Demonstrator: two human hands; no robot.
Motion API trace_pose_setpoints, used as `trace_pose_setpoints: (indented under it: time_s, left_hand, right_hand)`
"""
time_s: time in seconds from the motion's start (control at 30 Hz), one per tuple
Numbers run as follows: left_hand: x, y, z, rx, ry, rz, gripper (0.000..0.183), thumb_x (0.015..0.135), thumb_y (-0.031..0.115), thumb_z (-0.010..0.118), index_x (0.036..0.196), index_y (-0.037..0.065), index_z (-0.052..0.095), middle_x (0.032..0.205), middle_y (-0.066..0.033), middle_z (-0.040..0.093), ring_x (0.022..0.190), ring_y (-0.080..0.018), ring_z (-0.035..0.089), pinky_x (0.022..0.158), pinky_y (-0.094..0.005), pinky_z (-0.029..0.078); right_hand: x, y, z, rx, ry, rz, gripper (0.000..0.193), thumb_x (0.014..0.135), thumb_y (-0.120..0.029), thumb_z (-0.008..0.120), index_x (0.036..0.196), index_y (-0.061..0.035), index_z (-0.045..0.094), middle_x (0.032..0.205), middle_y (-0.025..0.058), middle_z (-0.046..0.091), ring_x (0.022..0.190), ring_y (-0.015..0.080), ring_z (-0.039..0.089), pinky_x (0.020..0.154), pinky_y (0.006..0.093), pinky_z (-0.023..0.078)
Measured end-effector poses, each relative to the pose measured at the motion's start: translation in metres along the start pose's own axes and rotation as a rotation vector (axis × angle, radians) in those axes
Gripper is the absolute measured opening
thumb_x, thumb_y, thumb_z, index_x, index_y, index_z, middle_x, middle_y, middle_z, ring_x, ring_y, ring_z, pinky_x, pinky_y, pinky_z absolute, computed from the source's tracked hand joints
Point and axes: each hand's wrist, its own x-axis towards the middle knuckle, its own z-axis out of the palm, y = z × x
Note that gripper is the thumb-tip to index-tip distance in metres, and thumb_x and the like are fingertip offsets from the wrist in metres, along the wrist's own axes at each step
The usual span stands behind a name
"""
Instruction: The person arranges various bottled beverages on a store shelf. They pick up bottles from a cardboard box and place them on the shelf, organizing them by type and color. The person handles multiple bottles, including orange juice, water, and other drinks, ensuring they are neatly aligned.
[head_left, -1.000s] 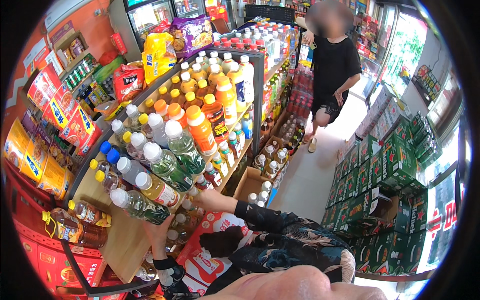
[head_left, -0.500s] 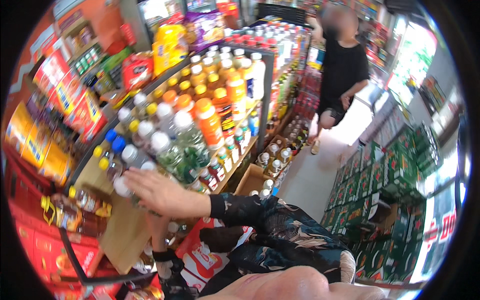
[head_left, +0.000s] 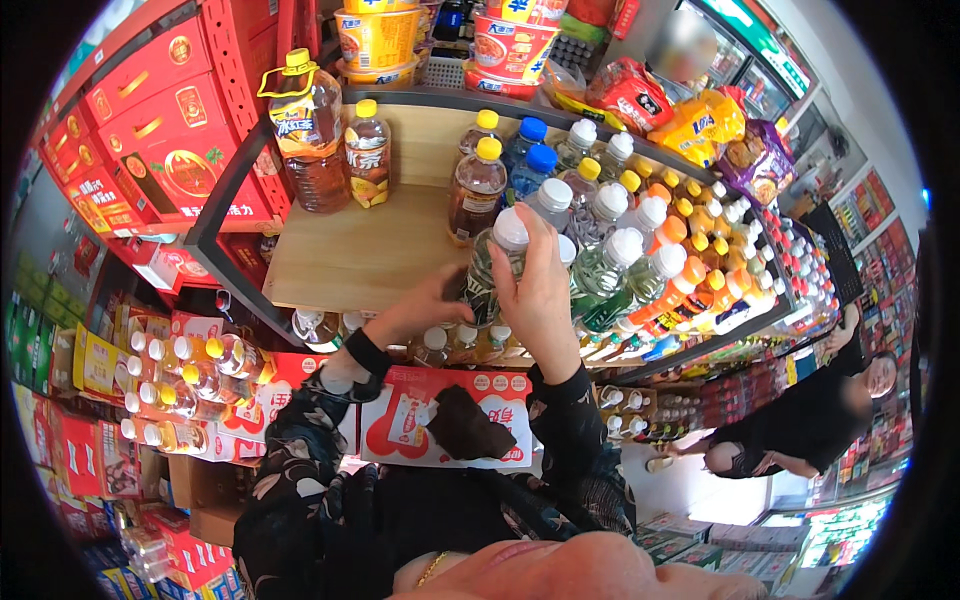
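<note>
At the front edge of a wooden shelf (head_left: 330, 255), my right hand (head_left: 543, 295) is wrapped round the upper part of a clear bottle with a white cap (head_left: 510, 232). My left hand (head_left: 425, 312) grips the same bottle lower down on its left side, some fingertips hidden by it. Just behind stands a brown drink bottle with a yellow cap (head_left: 477, 192). To the right, rows of white-capped bottles (head_left: 603, 260) and orange-capped bottles (head_left: 675, 285) stand close together. Blue-capped bottles (head_left: 535, 172) are behind.
A large handled tea bottle (head_left: 305, 140) and a smaller tea bottle (head_left: 368, 155) stand at the shelf's left. Instant noodle tubs (head_left: 378, 42) sit behind its dark frame. Below are bottles (head_left: 195, 380) and red-and-white cartons (head_left: 400, 425). At right, another person (head_left: 800, 425) stands in the aisle.
My view has swung left, so the shelf now faces me. My right hand, which lay flat over the bottle tops, now grasps a white-capped bottle, and my left hand has come up to it.
</note>
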Motion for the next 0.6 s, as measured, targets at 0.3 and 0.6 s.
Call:
trace_pose_setpoints:
  time_s: [0.3, 0.6]
  left_hand:
    - [0.091, 0.028, -0.135, 0.919, 0.767, 0.402, 0.068, 0.086, 0.013, 0.069, 0.144, 0.002, 0.035, 0.143, -0.0264, 0.036, 0.134, -0.0438, 0.035, 0.112, -0.0478, 0.032]
    - [0.104, 0.023, -0.156, 0.854, 0.593, 0.203, 0.071, 0.082, 0.012, 0.073, 0.142, 0.009, 0.035, 0.116, -0.0236, 0.044, 0.114, -0.0445, 0.047, 0.100, -0.0455, 0.041]
  right_hand:
    - [-0.015, -0.005, -0.002, 0.052, 0.022, 0.001, 0.055, 0.084, 0.000, 0.068, 0.132, -0.0003, 0.040, 0.120, 0.0264, 0.054, 0.102, 0.0442, 0.059, 0.083, 0.0453, 0.051]
    - [-0.017, 0.002, 0.000, -0.011, 0.002, 0.004, 0.056, 0.084, 0.001, 0.067, 0.133, 0.0016, 0.039, 0.121, 0.0262, 0.053, 0.106, 0.0436, 0.058, 0.088, 0.0449, 0.050]
